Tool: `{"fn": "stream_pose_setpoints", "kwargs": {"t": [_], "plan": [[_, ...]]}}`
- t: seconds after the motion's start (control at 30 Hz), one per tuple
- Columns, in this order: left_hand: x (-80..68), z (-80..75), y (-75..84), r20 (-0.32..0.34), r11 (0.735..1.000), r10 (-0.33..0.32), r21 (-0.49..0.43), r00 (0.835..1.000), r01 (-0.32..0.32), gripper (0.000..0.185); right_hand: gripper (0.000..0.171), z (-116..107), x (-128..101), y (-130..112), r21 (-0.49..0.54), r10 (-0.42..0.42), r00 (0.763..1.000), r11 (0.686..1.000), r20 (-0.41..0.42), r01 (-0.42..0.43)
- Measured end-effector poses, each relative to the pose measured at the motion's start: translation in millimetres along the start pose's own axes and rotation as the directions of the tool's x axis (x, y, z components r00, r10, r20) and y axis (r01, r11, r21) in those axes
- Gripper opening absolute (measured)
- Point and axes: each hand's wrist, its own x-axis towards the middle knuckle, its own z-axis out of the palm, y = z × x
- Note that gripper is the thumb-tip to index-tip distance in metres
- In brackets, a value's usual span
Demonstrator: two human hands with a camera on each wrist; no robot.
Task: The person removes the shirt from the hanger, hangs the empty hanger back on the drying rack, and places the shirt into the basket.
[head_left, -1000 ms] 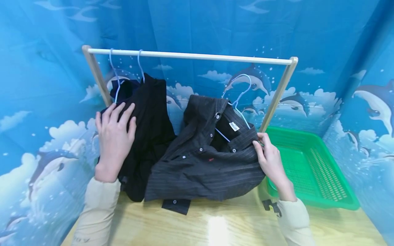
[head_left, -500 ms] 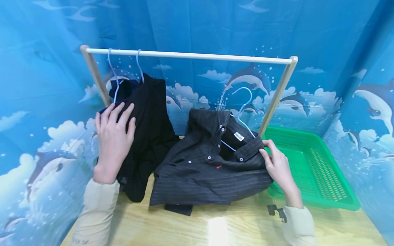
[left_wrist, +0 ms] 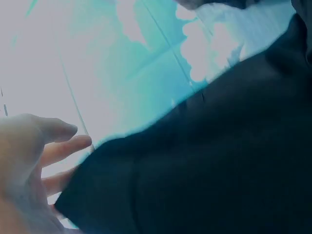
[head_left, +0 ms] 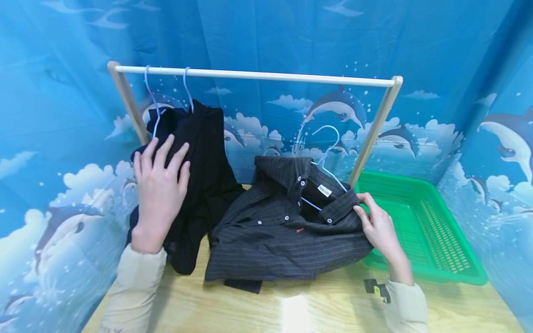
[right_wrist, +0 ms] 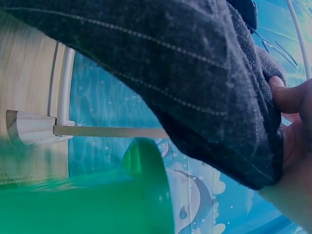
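Note:
My right hand pinches the shoulder of a dark pinstriped button shirt between thumb and fingers. Inside its collar sits a light-blue hanger, its hook below the rail and apart from it. The shirt's lower part lies folded close to the tabletop. At the left, my left hand rests with spread fingers against black garments, which hang from the rail on two blue hangers. The left wrist view shows the dark cloth right beside its fingers.
A wooden clothes rack with a white rail stands on the wooden table. A green plastic basket is at the right. Behind hangs a blue dolphin-print curtain. A small black item shows by the right sleeve.
The pinstriped shirt and its hanger have come down and slightly right with my right hand, farther from the rail. My left hand has shifted slightly right against the black garments.

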Motion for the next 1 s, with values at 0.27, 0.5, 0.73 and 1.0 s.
{"fn": "stream_pose_setpoints", "kwargs": {"t": [0.27,0.5,0.73,1.0], "plan": [[0.7,26.9,25.9,0.035,0.986,0.163,-0.032,0.986,-0.162,0.04,0.019,-2.8,-0.7,2.0,0.0,0.003,1.0,1.0,0.019,-0.003],[-5.9,63.8,41.3,0.156,0.968,0.246,-0.088,0.957,-0.235,0.04,0.019,-9.4,-2.5,2.7,-0.001,-0.014,0.998,1.0,0.061,0.014],[-16.6,96.9,45.5,0.325,0.973,0.228,-0.104,0.918,-0.205,0.049,0.021,-16.5,-6.1,5.1,-0.015,-0.046,0.995,0.999,0.092,0.048],[-23.7,116.4,42.4,0.434,0.979,0.201,-0.12,0.878,-0.165,0.049,0.022,-26.0,-6.9,10.5,-0.006,-0.07,0.984,0.997,0.162,0.072]]}}
